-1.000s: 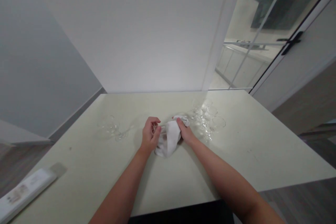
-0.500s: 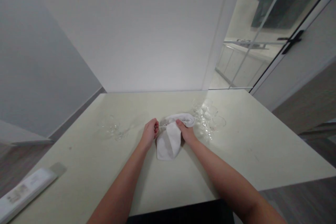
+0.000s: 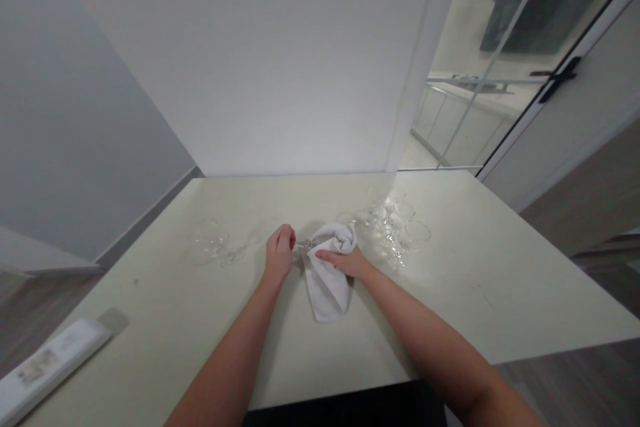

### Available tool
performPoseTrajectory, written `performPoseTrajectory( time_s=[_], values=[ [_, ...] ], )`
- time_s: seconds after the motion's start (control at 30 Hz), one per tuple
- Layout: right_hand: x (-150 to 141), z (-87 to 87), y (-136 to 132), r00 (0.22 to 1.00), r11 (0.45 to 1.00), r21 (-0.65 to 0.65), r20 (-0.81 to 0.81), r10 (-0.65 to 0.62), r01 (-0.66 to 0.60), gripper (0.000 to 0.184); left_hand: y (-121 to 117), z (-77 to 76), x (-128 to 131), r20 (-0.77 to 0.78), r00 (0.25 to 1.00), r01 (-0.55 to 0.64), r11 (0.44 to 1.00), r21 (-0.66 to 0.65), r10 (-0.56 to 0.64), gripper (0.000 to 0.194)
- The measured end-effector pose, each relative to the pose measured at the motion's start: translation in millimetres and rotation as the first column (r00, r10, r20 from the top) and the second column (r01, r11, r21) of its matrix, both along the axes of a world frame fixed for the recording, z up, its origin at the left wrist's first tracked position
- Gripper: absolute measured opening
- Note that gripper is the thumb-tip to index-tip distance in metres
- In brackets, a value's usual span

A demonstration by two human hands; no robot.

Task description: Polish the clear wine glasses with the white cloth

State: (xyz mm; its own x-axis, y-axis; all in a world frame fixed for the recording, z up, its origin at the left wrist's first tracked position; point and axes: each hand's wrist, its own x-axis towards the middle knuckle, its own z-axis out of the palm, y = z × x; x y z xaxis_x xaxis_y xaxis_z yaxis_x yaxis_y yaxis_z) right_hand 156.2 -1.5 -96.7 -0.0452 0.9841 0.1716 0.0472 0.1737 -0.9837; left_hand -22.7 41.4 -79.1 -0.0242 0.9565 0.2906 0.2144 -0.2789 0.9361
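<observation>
While my left hand (image 3: 279, 252) was closed on the glass (image 3: 303, 244) stem over the table (image 3: 450, 293), my right hand (image 3: 345, 260) pinched the cloth (image 3: 327, 273) round its bowl, w/ approx. five glasses (image 3: 397, 227) right and two glasses (image 3: 213, 243) left.

cloth (image 3: 327, 280) mid-table (image 3: 450, 320), glasses (image 3: 395, 230) right, box (image 3: 47, 367) near-left
</observation>
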Motion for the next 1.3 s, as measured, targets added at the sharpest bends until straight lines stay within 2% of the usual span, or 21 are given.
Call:
performPoseTrajectory(
  time_s=[0.1, 0.2, 0.27, 0.33, 0.43, 0.5, 0.53, 0.6, 0.67, 0.73, 0.8, 0.83, 0.9, 1.0, 1.1, 1.13, 1.2, 1.27, 1.3],
  values=[
    [1, -5.1, 5, 0.993, 0.994, -0.101, -0.110, -0.050, 0.039, 0.040, -4, -0.9, -3, -0.043, 0.996, 0.088, 0.976, 0.197, -0.081, 0.029],
    [4, -11.1, 11, 0.961, 0.967, -0.223, -0.216, -0.173, 0.124, 0.047, -9, -1.2, -4, -0.184, 0.972, 0.214, 0.873, 0.438, -0.145, 0.027],
    [4, -13.1, 13, 0.950, 0.953, -0.264, -0.232, -0.211, 0.148, 0.050, -10, -1.5, -3, -0.230, 0.962, 0.244, 0.836, 0.492, -0.146, 0.026],
    [3, -12.4, 11, 0.960, 0.963, -0.223, -0.201, -0.197, 0.151, 0.048, -8, -2.4, -2, -0.224, 0.968, 0.204, 0.878, 0.433, -0.115, 0.030],
    [-2, -7.6, 3, 0.986, 0.987, -0.098, -0.091, -0.137, 0.128, 0.044, 1, -4.4, 0, -0.138, 0.988, 0.092, 0.983, 0.158, -0.070, 0.039],
    [-6, -3.9, -3, 0.993, 0.993, -0.056, -0.047, -0.109, 0.106, 0.045, 5, -5.6, 0, -0.065, 0.995, 0.081, 0.997, -0.006, -0.081, 0.040],
    [-7, -2.3, -5, 0.993, 0.993, -0.057, -0.046, -0.108, 0.105, 0.045, 6, -5.9, 0, -0.036, 0.995, 0.094, 0.995, -0.034, -0.096, 0.039],
    [-7, -0.6, -5, 0.988, 0.987, -0.102, -0.071, -0.134, 0.127, 0.044, 4, -5.7, -1, -0.013, 0.992, 0.124, 0.992, 0.033, -0.124, 0.034],
    [-5, -1.1, -1, 0.976, 0.972, -0.165, -0.109, -0.186, 0.167, 0.044, -1, -4.4, -2, -0.055, 0.988, 0.152, 0.965, 0.212, -0.144, 0.035],
    [-1, -3.8, 5, 0.961, 0.958, -0.204, -0.152, -0.233, 0.201, 0.045, -7, -2.6, -3, -0.146, 0.977, 0.199, 0.898, 0.393, -0.153, 0.036],
    [2, -7.1, 10, 0.951, 0.955, -0.207, -0.181, -0.250, 0.211, 0.048, -11, -1.4, -3, -0.223, 0.963, 0.243, 0.843, 0.480, -0.151, 0.030],
    [3, -8.6, 11, 0.951, 0.957, -0.202, -0.185, -0.246, 0.208, 0.048, -11, -1.3, -3, -0.242, 0.959, 0.247, 0.842, 0.479, -0.144, 0.027],
    [2, -10.1, 11, 0.960, 0.966, -0.166, -0.164, -0.227, 0.200, 0.045, -8, -2.5, -2, -0.236, 0.964, 0.207, 0.896, 0.393, -0.119, 0.028],
    [-3, -9.4, 4, 0.983, 0.982, -0.078, -0.056, -0.176, 0.171, 0.042, 4, -6.6, 0, -0.103, 0.991, 0.094, 0.988, 0.121, -0.082, 0.038],
    [-7, -7.5, -2, 0.988, 0.988, -0.023, 0.006, -0.153, 0.153, 0.048, 12, -9.3, 2, 0.048, 0.996, 0.077, 0.993, -0.093, -0.073, 0.043],
    [-8, -7.0, -2, 0.987, 0.987, -0.020, 0.001, -0.158, 0.158, 0.048, 12, -9.2, 2, 0.066, 0.994, 0.092, 0.990, -0.106, -0.085, 0.042],
    [-6, -6.4, 0, 0.983, 0.983, -0.032, -0.023, -0.181, 0.180, 0.044, 9, -7.7, 1, 0.048, 0.991, 0.124, 0.992, -0.030, -0.122, 0.039],
    [-3, -6.3, 5, 0.975, 0.974, -0.070, -0.040, -0.218, 0.215, 0.039, 2, -5.4, 0, -0.035, 0.986, 0.166, 0.975, 0.147, -0.162, 0.036],
    [-1, -6.7, 8, 0.970, 0.968, -0.096, -0.051, -0.239, 0.233, 0.040, -2, -4.4, -1, -0.089, 0.980, 0.195, 0.950, 0.244, -0.178, 0.038]
  ],
)
